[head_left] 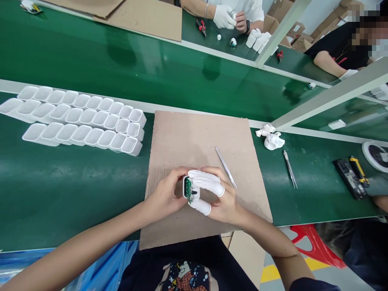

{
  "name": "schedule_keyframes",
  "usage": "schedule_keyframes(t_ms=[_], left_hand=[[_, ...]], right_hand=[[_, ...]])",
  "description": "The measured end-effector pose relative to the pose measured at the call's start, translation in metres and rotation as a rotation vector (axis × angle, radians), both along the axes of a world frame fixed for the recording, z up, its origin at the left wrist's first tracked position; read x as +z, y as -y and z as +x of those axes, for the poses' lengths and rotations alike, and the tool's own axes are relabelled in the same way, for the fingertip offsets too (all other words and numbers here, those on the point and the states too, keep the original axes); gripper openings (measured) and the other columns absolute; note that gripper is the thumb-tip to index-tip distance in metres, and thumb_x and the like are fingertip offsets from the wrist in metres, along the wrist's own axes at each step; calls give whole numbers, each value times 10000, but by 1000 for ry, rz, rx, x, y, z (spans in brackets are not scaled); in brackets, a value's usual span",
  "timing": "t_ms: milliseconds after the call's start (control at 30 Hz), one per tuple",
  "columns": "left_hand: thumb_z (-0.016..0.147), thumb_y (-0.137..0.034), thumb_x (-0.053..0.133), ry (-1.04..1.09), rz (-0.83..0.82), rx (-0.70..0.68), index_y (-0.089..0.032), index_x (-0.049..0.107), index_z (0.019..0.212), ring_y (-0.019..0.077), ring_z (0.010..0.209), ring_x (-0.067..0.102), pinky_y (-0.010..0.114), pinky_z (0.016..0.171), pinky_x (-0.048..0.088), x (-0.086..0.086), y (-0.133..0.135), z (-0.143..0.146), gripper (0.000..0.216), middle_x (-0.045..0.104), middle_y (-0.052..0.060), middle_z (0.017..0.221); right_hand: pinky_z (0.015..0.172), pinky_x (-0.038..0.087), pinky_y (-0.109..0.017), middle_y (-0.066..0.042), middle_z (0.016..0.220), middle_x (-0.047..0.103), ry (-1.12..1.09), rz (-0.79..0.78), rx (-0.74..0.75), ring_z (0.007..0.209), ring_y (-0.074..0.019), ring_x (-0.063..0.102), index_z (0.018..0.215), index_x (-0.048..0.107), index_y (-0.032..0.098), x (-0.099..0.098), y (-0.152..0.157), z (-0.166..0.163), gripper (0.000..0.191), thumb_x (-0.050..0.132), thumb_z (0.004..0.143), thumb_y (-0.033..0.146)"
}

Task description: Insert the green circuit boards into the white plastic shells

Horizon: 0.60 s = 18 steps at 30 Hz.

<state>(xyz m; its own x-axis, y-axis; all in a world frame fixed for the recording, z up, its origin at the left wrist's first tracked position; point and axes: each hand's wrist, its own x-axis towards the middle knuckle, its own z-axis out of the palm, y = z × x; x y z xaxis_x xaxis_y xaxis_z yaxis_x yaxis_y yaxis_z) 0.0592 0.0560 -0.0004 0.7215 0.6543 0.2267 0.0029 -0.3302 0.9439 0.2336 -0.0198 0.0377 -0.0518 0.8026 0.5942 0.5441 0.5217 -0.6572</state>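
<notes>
My left hand (165,195) is closed around a small white plastic housing (184,186), whose open side faces right. My right hand (226,200), with white finger cots on the thumb and two fingers, pinches a green circuit board (189,190) at the mouth of that housing. White and dark parts sit on the board's right side, partly covered by the fingers. How far the board reaches inside I cannot tell. Both hands are above a brown cardboard sheet (182,137). Metal tweezers (226,167) lie on the cardboard, just beyond my right hand.
Several white housings (81,117) stand in rows at left. Crumpled white material (273,139) and other tweezers (290,169) lie right of the cardboard. A pale metal frame (333,93) rises at right. Across the bench, a gloved co-worker's hand (224,17) works near red-handled pliers (201,26).
</notes>
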Motion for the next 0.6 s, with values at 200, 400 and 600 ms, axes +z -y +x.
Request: schedule_keyframes(t_ms=[200,400,600], left_hand=[[819,-92,678,37,23,-2,-253,442,1173,226,1106,692,362,868,595,-1,-2,1,455,666,92,1253],[814,-104,694,-5,58,20,-260,474,1209,238,1104,698,387,893,596,2,-2,-1,479,673,78,1242],[825,-113,686,49,218,79,-261,494,1268,257,1167,658,410,894,593,0,-7,-1,505,658,98,1241]], right_hand=[[892,602,-449,-82,1224,690,35,-1,-1,1171,-274,623,1435,474,343,0,-2,-1,654,730,851,197],[980,555,-503,-89,1351,626,91,6,26,1252,-293,571,1469,414,358,-4,-3,3,701,745,860,257],[1066,491,-535,-109,1446,530,-263,-305,12,1264,-282,565,1540,283,352,-8,4,6,786,693,888,508]])
